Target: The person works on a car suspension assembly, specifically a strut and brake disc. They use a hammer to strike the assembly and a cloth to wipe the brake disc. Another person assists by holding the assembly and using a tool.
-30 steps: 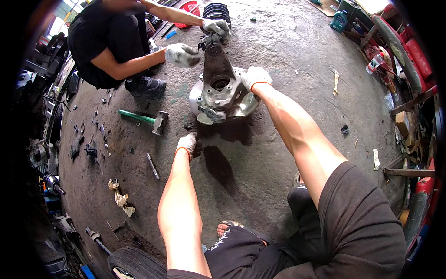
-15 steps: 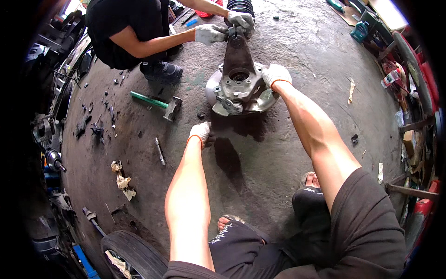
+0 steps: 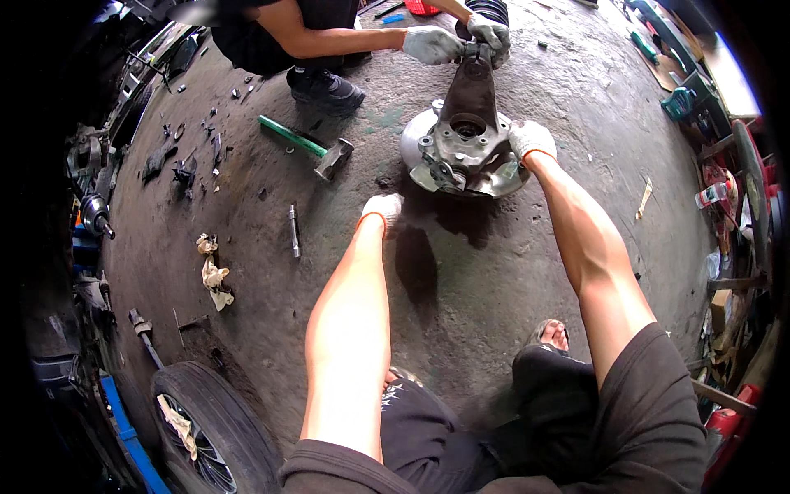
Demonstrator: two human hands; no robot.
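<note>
On a stained concrete floor (image 3: 510, 272), a steering knuckle with its hub and dust shield (image 3: 462, 152) lies far centre, its long arm pointing away. The right hand (image 3: 531, 138), gloved in white, rests closed on the assembly's right rim, steadying it. The left hand (image 3: 383, 207) is pressed against the floor just near-left of it, holding nothing; whether its fingers are spread cannot be told. A co-worker's gloved hands (image 3: 461, 41) grip the arm's far end. A green-handled hammer (image 3: 306, 148) lies to the left. Compared with a second ago, both of the wearer's hands keep their places; only the view has drawn closer.
</note>
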